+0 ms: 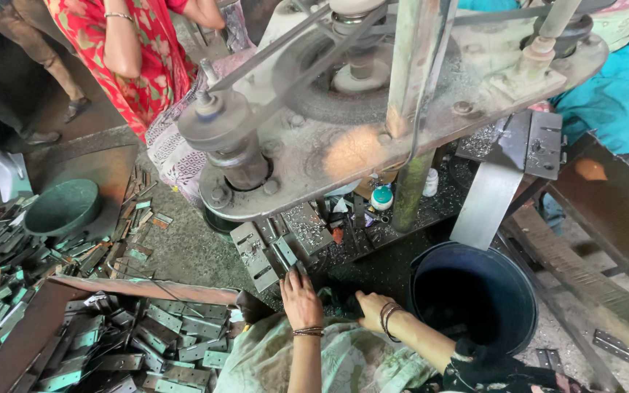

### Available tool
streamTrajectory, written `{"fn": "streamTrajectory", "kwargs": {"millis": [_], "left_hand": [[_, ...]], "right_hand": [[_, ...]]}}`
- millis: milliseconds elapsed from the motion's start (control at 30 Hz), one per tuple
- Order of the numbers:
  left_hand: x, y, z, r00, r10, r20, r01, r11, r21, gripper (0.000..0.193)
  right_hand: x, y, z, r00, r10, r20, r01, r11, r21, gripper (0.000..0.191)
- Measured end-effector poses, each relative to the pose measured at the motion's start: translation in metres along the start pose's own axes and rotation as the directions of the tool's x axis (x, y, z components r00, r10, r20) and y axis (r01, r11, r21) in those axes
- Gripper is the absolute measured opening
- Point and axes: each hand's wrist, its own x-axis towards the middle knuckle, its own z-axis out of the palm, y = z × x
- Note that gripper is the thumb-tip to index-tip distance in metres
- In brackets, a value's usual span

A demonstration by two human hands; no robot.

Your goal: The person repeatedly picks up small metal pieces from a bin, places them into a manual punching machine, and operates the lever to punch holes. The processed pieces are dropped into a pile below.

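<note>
Two hands were seen in the head view, low centre, under a belt-driven machine [373, 109]. The left hand [301, 300] was laid flat, fingers together, its tips touching a grey metal hinge plate [286, 253] on the machine's bench; approx. 3 such plates were lined up there. The right hand [370, 304] was pushed down into a dark gap by one black bucket [475, 291]; its fingers were hidden, so grip couldn't be told. One green bowl [63, 207] was set at left. Hinge plates too many to count were heaped in a tray [140, 342], w/ more scattered beyond.
</note>
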Motion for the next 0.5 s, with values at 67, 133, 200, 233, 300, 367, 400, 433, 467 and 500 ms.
{"fn": "streamTrajectory", "kwargs": {"millis": [67,133,200,233,300,367,400,433,467,500], "left_hand": [[-0.002,-0.002,0.0,1.0,0.026,-0.01,-0.026,1.0,-0.001,0.048],[-0.002,-0.004,-0.001,0.997,0.072,0.012,-0.072,0.997,0.019,0.047],[-0.001,-0.005,-0.002,0.994,0.113,0.003,-0.113,0.993,0.037,0.055],[-0.001,-0.005,-0.002,0.991,0.135,0.001,-0.135,0.99,0.046,0.06],[0.001,-0.006,-0.001,0.99,0.142,-0.005,-0.141,0.989,0.044,0.061],[0.003,-0.008,0.001,0.988,0.153,0.016,-0.153,0.988,0.025,0.06],[0.004,-0.009,0.001,0.986,0.16,0.042,-0.16,0.987,0.005,0.058],[0.005,-0.01,0.002,0.984,0.164,0.067,-0.163,0.986,-0.015,0.056],[0.006,-0.012,0.002,0.983,0.171,0.061,-0.17,0.985,-0.023,0.056],[0.009,-0.013,0.003,0.983,0.174,0.055,-0.173,0.984,-0.031,0.056]], "right_hand": [[-0.001,-0.001,0.0,1.0,0.006,0.006,-0.006,1.0,-0.001,0.06],[-0.001,-0.001,-0.002,1.0,0.011,0.014,-0.011,1.0,-0.012,0.06],[-0.002,-0.001,-0.004,1.0,0.017,0.022,-0.017,1.0,-0.007,0.058],[-0.001,0.0,-0.005,0.999,0.022,0.029,-0.021,1.0,-0.003,0.058],[0.0,0.0,-0.006,0.999,0.029,0.033,-0.028,1.0,-0.01,0.058],[0.002,0.001,-0.006,0.999,0.031,0.033,-0.03,0.999,-0.013,0.057],[0.003,0.001,-0.006,0.999,0.03,0.033,-0.03,0.999,-0.012,0.056],[0.004,0.001,-0.006,0.999,0.027,0.034,-0.027,1.0,-0.013,0.055],[0.005,0.001,-0.005,0.999,0.038,0.035,-0.037,0.999,-0.022,0.056],[0.006,0.001,-0.005,0.998,0.047,0.039,-0.046,0.998,-0.035,0.057]]}}
